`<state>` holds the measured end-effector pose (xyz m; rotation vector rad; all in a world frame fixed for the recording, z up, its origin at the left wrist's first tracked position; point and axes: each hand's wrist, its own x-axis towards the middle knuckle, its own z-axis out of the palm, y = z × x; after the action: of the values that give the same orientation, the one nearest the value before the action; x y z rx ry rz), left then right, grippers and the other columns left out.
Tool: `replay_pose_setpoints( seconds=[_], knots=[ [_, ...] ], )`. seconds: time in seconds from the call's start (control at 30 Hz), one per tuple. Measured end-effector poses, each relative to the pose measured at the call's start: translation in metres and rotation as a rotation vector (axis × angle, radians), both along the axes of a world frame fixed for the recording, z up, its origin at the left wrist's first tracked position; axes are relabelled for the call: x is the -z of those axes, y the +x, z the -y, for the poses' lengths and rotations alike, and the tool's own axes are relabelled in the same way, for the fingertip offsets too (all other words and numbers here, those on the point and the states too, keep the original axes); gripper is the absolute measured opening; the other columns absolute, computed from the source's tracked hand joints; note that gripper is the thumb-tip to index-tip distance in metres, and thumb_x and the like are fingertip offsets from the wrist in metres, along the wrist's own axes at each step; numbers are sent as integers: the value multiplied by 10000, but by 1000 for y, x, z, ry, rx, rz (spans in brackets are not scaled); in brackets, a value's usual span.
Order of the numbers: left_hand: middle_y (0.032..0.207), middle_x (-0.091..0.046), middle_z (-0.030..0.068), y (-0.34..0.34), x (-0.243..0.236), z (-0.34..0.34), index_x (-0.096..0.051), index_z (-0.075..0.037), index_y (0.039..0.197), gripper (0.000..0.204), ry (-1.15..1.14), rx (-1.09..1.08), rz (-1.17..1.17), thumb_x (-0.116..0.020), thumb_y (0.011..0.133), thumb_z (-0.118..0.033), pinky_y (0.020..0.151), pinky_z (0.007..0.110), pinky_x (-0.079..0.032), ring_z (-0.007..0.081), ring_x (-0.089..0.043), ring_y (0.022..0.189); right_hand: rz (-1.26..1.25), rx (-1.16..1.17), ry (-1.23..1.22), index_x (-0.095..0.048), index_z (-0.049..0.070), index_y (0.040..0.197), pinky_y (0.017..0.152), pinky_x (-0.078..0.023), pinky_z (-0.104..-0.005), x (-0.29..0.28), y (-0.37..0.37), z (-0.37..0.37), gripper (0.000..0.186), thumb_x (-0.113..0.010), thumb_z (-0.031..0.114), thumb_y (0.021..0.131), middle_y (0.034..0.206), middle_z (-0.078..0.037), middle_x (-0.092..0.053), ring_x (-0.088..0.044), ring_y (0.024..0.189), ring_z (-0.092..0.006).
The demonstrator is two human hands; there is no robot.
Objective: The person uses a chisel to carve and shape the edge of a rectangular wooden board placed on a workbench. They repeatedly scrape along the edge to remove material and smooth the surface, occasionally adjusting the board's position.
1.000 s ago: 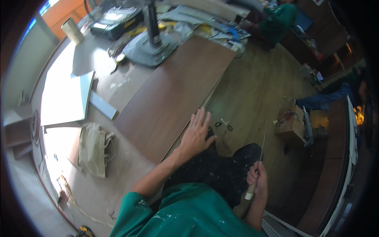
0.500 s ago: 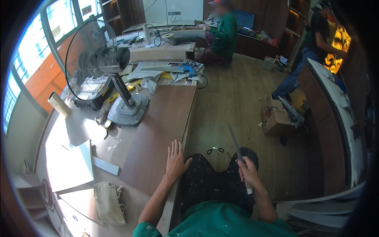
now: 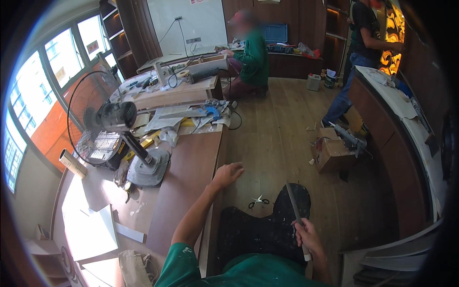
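Observation:
In my right hand [image 3: 308, 235] is a long grey flat file [image 3: 292, 201] with a pale handle, its blade pointing up and away above my right knee. The fingers are wrapped round its lower part. My left hand [image 3: 228, 175] hovers at the right edge of a brown wood-grain board [image 3: 191, 162], its fingers loosely stretched to the right and nothing seen in them. The board lies lengthwise on the worktop at my left. On the floor, ahead of my knees, lie black-handled scissors [image 3: 258, 202] with their blades apart.
A black fan [image 3: 143, 162] stands on the worktop beside the board, near a cardboard tube [image 3: 72, 162] and a white panel [image 3: 98, 234]. A cardboard box [image 3: 330, 152] with a caulking gun [image 3: 349, 136] sits on the floor at right. Two people work farther off.
My left hand has lifted off the board and swung forward and right, over its edge. The file is still in my right hand, slightly lower in view. The view has tilted up.

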<state>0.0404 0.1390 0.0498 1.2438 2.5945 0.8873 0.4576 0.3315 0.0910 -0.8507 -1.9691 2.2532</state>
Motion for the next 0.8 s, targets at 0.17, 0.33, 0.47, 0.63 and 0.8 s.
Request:
replay_pose_setpoints(
  seconds=[0.17,0.33,0.47,0.63,0.8],
  knots=[
    [1416,-687,197,-19,-27,-53,-644,-93,1453,504,55,57,-17,-713,1037,-368,1103,488,-525,426,-656,1282,-30,83,-32,-586,82,1147,426,-426,-267,42,-23,-50,227,-587,309,1139,636,23,-508,-491,464,-70],
    [1535,-595,223,-76,8,-19,-549,-71,1552,696,232,-197,-258,-763,996,-431,1213,503,-428,428,-519,1462,-42,-175,271,-597,18,1102,553,-501,-390,36,-117,-92,324,-582,340,1131,696,-96,-599,-618,587,-211],
    [1632,-481,264,-118,29,23,-425,-37,1631,955,231,-444,-186,-849,910,-496,1250,517,-384,439,-420,1544,-149,-397,702,-599,-52,1070,814,-514,-547,29,-224,-96,438,-581,385,1105,907,-285,-698,-693,941,-503],
    [1632,-482,257,-155,22,15,-401,-23,1641,1091,193,-435,-45,-919,820,-521,1251,503,-382,433,-414,1549,-118,-614,896,-640,-37,1058,822,-545,-592,33,-347,-90,461,-570,417,1102,947,-312,-722,-694,950,-538],
    [1656,-470,222,-195,38,15,-441,-38,1628,1122,131,-381,-52,-896,782,-618,1304,528,-287,397,-351,1595,-146,-704,1010,-645,-41,1009,795,-529,-601,31,-443,-66,509,-560,451,1102,892,-320,-703,-689,891,-532]
  ],
)
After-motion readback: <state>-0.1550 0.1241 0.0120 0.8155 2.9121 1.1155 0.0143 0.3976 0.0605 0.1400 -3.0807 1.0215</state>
